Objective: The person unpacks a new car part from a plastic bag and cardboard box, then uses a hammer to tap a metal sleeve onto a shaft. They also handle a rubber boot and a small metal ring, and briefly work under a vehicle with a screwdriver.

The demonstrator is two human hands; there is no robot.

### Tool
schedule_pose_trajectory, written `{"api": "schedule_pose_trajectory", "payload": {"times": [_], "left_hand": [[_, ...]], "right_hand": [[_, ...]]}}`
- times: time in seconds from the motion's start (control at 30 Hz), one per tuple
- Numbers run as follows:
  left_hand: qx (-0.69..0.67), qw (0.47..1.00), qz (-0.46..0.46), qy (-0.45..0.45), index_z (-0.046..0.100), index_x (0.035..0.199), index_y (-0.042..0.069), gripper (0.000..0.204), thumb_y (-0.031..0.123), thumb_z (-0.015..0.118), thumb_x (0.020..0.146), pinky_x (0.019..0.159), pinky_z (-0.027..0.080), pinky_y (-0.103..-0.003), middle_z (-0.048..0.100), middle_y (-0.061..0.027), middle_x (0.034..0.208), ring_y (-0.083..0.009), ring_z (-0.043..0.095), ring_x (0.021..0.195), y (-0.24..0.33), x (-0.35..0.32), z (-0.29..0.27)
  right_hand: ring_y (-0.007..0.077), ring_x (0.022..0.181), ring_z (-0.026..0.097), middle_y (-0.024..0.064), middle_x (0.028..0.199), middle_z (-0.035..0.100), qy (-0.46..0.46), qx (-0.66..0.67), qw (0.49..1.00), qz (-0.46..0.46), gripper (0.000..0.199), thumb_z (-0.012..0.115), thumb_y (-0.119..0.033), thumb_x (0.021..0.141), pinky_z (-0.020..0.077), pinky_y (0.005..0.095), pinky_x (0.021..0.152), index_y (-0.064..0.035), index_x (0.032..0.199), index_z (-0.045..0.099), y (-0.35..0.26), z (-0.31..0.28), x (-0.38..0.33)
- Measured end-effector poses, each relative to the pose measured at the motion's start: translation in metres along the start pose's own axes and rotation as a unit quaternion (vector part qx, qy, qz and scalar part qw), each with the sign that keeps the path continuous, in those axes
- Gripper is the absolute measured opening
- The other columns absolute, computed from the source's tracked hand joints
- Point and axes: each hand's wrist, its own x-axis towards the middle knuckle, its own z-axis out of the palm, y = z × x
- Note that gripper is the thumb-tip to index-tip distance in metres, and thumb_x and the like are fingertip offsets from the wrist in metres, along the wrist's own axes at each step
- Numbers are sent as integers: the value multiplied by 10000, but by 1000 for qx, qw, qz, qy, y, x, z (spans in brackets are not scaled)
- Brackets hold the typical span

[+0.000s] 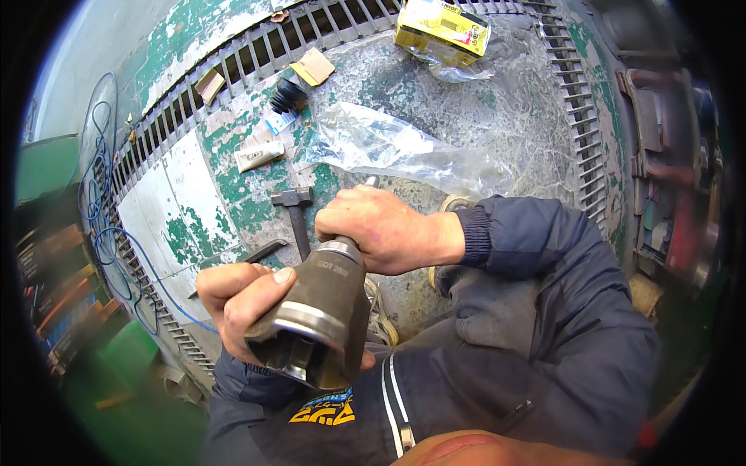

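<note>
A dark metal CV joint housing [322,283] is held tilted in front of my jacket, its hollow cup end facing down toward me. My left hand [241,303] is closed around the wide cup, with the thumb on top. My right hand [385,229] wraps round the narrower shaft end, and the shaft's bright tip pokes out beyond the fist. Shadow hides most of the cup's inside. Just beyond the joint, a hammer [292,199] lies on the floor, its handle pointing toward me. A dark bar-like tool [266,251] lies beside it.
Ahead lie a clear plastic bag [381,140], a white tube [259,155], a black rubber boot [288,95] and a yellow box [443,31]. A metal drain grate [268,46] borders the worn floor. Blue hose [99,194] coils at left; cluttered shelving [660,155] stands right.
</note>
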Motion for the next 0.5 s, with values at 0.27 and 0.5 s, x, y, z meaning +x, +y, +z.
{"api": "schedule_pose_trajectory", "payload": {"times": [0.27, 0.5], "left_hand": [[-47, 996, 49, -63, 732, 1351, 66, 898, 320, 1021, 540, 823, 544, -377, 553, -101, 1145, -264, 614, 971, -31, 2, 31], [-111, 992, 17, -57, 736, 1324, 74, 855, 293, 1041, 556, 756, 628, -385, 618, -125, 1161, -283, 724, 919, -39, -9, 78]], "right_hand": [[365, 927, 653, 123, 950, 673, 40, -9, 999, -13, 260, 832, -240, 922, 518, 464, 833, -69, 1018, 661, 45, -6, 6], [356, 961, 657, 131, 1001, 696, 7, 6, 999, 41, 287, 795, -207, 874, 533, 451, 869, -47, 1087, 688, 79, 5, -31]]}}
